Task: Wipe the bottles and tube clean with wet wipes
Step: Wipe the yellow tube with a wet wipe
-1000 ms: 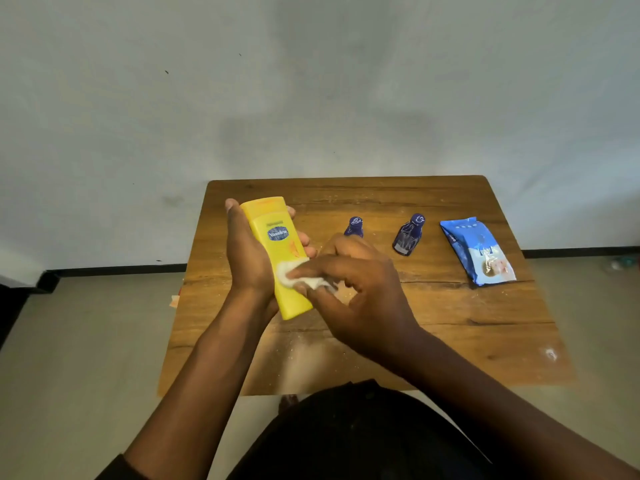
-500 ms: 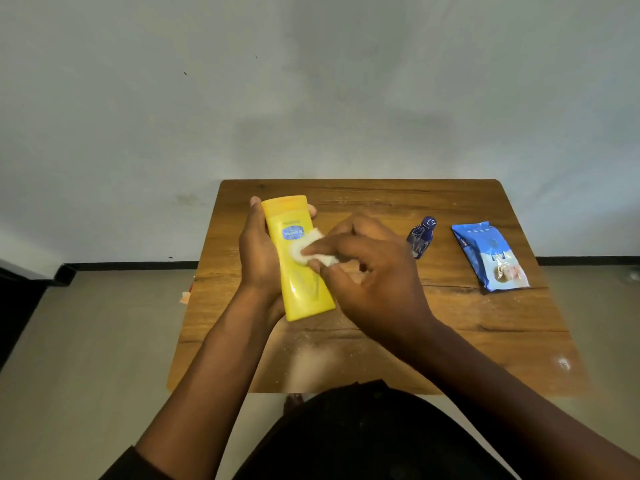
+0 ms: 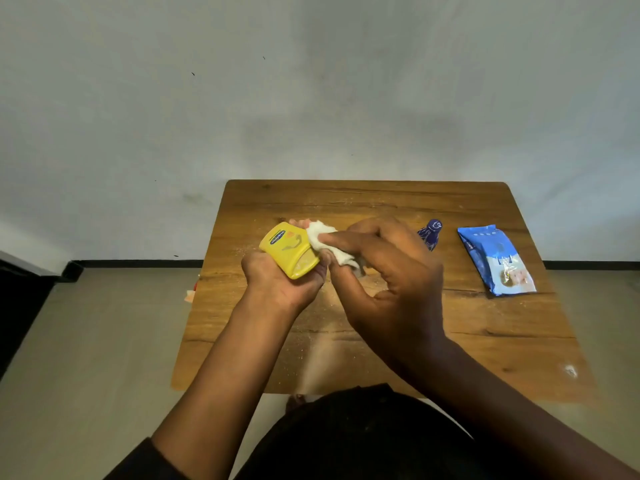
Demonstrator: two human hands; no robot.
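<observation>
My left hand [image 3: 280,282] grips a yellow lotion bottle [image 3: 289,249], tipped away from me so that its bottom end faces the camera. My right hand [image 3: 388,271] pinches a crumpled white wet wipe [image 3: 325,242] and presses it against the bottle's right side. One small dark blue bottle [image 3: 430,233] lies on the wooden table [image 3: 381,341], just right of my right hand. Another small blue item seen earlier is hidden behind my hands.
A blue pack of wet wipes [image 3: 495,259] lies flat at the table's right side. White dust specks the tabletop. The table's far edge meets a pale wall; grey floor lies on both sides. A small orange scrap [image 3: 189,296] lies on the floor at left.
My left hand has tilted the yellow bottle from upright to pointing away, its bottom now toward me. The wipe has moved from the label face to the bottle's right side.
</observation>
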